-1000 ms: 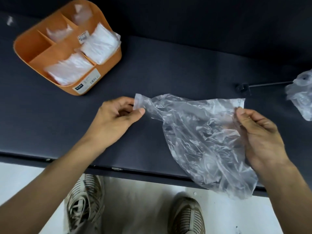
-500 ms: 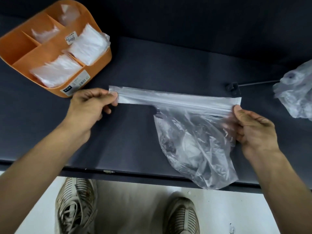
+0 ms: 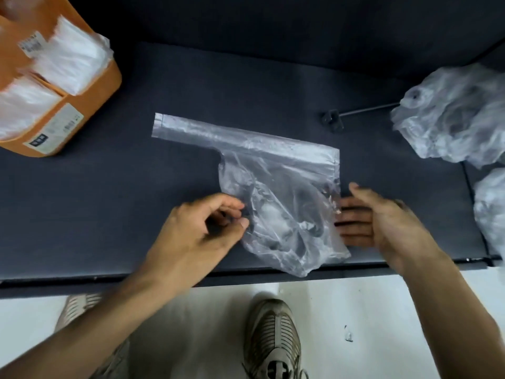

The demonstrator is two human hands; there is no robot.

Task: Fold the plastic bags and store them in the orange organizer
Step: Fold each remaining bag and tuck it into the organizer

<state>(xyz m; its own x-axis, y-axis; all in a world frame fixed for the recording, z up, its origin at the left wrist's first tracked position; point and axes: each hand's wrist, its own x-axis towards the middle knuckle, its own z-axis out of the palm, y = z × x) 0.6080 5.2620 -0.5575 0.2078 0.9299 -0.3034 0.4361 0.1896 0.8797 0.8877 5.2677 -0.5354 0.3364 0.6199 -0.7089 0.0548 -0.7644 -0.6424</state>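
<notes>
Midway: folded bags (image 3: 68, 58) filling orange organizer (image 3: 101, 88); left hand (image 3: 196, 228) pinching, right hand (image 3: 382, 222) flat on unfolded bag (image 3: 273, 198); more bags (image 3: 451, 113) waiting far right.

I see open dark tabletop (image 3: 136, 203) centre-left | orange plastic organizer (image 3: 90, 99) blocks far-left | crumpled clear bags (image 3: 451, 116) crowd right.

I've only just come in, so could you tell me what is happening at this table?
A person is folding a clear plastic bag lying on the dark table. The left hand pinches its crumpled left edge; the right hand lies open at its right edge. Folded bags already fill the orange plastic organizer; more crumpled bags wait at right.
</notes>
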